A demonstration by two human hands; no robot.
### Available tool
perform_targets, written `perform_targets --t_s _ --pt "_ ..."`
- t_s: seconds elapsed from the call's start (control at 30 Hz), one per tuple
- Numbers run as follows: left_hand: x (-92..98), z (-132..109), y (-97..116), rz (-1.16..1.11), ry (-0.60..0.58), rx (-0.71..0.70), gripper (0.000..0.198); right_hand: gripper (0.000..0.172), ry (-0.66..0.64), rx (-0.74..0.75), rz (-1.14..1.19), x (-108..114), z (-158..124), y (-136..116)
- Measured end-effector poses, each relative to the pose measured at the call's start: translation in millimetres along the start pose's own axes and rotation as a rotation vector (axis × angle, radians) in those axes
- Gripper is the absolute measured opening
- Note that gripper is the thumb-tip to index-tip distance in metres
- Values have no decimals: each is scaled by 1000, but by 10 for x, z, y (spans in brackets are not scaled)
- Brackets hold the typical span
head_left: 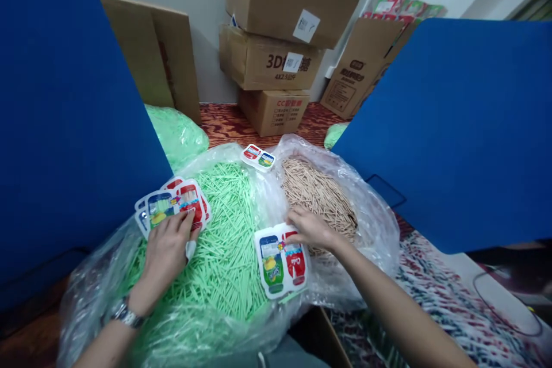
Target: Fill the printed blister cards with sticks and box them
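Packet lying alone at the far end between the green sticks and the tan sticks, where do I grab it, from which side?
I'd pinch the packet by its near edge, coming from the near side with the right hand, which is closer. It lies flat and thin; the left hand holds a fan of packets.

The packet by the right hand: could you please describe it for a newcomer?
Find the bag of green sticks; on its right edge lies a packet showing blue and red bottles. Unlike the left hand's fanned packets, it lies alone at the right hand's fingertips.
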State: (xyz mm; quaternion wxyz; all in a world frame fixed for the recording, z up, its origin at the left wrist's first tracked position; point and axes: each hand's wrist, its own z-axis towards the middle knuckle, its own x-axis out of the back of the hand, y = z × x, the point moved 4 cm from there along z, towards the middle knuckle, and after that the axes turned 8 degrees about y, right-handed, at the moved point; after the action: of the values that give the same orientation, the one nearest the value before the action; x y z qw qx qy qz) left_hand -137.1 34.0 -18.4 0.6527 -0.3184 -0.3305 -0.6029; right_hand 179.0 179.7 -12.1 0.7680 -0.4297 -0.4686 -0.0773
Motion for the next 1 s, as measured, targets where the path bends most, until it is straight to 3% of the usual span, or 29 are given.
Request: perform_targets --t_s 0.17,0.27,0.4,0.47,0.57,0.67,0.73,0.8,0.87,0.93,1.0 --pt "56 26 2 -39 19 -12 35 20 -62 -14 -27 -58 84 29" --pt "108 55 35 -106 87 3 33 13 -66 -57 -114 -42 93 52" --pt "209 59 327 -403 139 59 36 15 -4 -129 -225 77 65 -31" --pt "222 40 578 -613 60 125 43 17 60 -128 -231 193 52 -206" --pt "164 15 963 -876 -167 266 68 17 112 -82 -76 347 21 -604" --pt "98 53 1208 -1186 -304 400 93 17 12 5 207 334 -26 -986" --pt "63 101 1270 -1405 -357 488 99 20 -80 30 434 239 -56 -1123" --pt "40 135 1291 -1565 -438 536 90 25 -111 2 645 132 -67 -1144" --pt "27 131 1298 -1614 -564 557 59 29 -63 -54 754 57 -59 -1089" --pt "18 107 1295 -1600 -661 613 33 28 19 -84 747 31 -39 -1029" --pt "16 102 1291 -1583 -682 705 30 25 85 -67 679 46 -12 -1001"
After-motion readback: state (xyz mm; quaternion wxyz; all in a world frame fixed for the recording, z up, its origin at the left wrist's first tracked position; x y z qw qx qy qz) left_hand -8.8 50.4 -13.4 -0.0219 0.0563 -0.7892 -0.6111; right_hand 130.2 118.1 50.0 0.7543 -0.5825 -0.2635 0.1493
